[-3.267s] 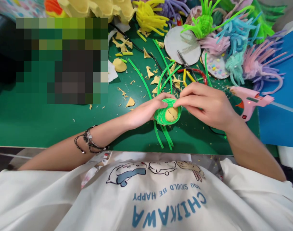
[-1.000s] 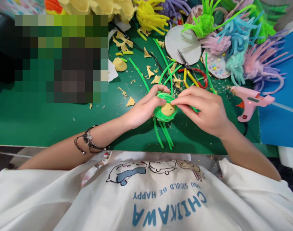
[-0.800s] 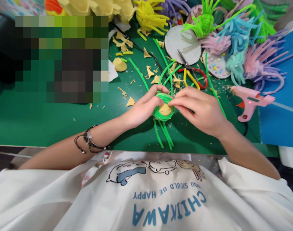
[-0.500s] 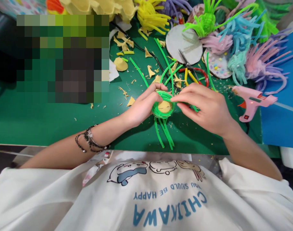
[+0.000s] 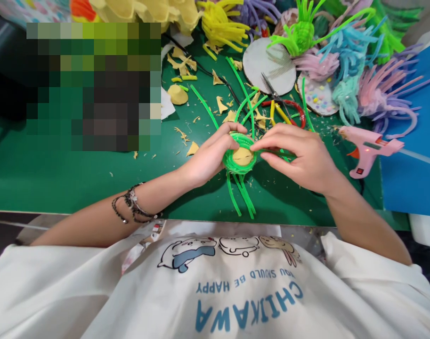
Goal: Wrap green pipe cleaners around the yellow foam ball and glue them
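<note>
Green worktop [image 5: 179, 200] here is pretty messy, with yellow scraps [image 5: 222, 104] scattered about and bright fuzzy bundles [image 5: 352, 47] heaped along the far side. Right end's got a blue sheet [image 5: 412, 169], with a pink glue gun [image 5: 368, 146] beside it. Red-handled scissors [image 5: 276, 96] overlap the white disc [image 5: 269, 66]. Near the front edge, the green coil [image 5: 240, 170] with a yellowish middle sits in the left hand [image 5: 215, 155], grip closed round its side; the right hand [image 5: 296, 153] has a fingertip pinch at its rim.
</note>
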A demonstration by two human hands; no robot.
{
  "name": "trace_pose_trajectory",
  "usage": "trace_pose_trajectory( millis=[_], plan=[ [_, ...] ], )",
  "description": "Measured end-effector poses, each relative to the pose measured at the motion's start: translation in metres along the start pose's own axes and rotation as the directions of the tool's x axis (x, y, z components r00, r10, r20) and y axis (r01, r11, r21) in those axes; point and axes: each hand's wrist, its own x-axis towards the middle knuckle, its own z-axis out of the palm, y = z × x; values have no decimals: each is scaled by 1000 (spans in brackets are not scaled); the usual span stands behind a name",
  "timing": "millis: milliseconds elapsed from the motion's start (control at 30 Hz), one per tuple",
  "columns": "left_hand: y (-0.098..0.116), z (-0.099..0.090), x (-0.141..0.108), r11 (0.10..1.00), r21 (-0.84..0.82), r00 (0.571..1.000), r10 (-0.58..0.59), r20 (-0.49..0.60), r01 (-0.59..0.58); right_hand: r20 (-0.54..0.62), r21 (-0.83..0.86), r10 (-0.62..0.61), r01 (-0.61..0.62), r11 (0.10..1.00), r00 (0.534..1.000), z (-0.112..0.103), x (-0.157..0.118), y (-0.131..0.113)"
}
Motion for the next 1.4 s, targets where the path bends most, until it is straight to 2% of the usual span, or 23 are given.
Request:
trace_pose_trajectory(
  millis=[133, 300, 400, 600, 767, 967, 1167, 1300, 1400],
  plan=[
    [1, -2, 1, 999, 1, 999, 34, 3, -34, -59, -20, 33, -34, 999, 998, -4, -2, 0],
    [-1, -2, 2, 999, -8, 998, -31, -47, 31, -121, -86, -31, 21, 996, 992, -5, -2, -1],
    [-4, -2, 2, 999, -1, 999, -45, -3, 45, -132, -128, -76, 58, 990, 988, -7, -1, -1],
    [-2, -2, -1, 998, -19, 986, -51, 156, 55, -158, -238, -145, 105, 966, 977, -16, -1, 1],
    [-3, -6, 1, 998, -19, 979, -51, 199, 56, -145, -275, -127, 83, 958, 981, -18, 2, -1],
    [-6, -9, 0, 980, 27, 908, -193, 371, 197, -159, -265, -172, 126, 956, 972, -14, 8, -3],
    [-7, -12, -1, 969, 67, 858, -242, 453, 237, -122, -267, -132, 96, 959, 984, -15, 10, -3],
    [-10, -13, 0, 976, 59, 889, -213, 405, 208, -59, -278, -40, 22, 960, 997, -16, 10, -4],
    [-9, -13, 1, 979, 51, 901, -203, 384, 198, -80, -275, -42, 18, 961, 996, -16, 7, -5]
  ],
)
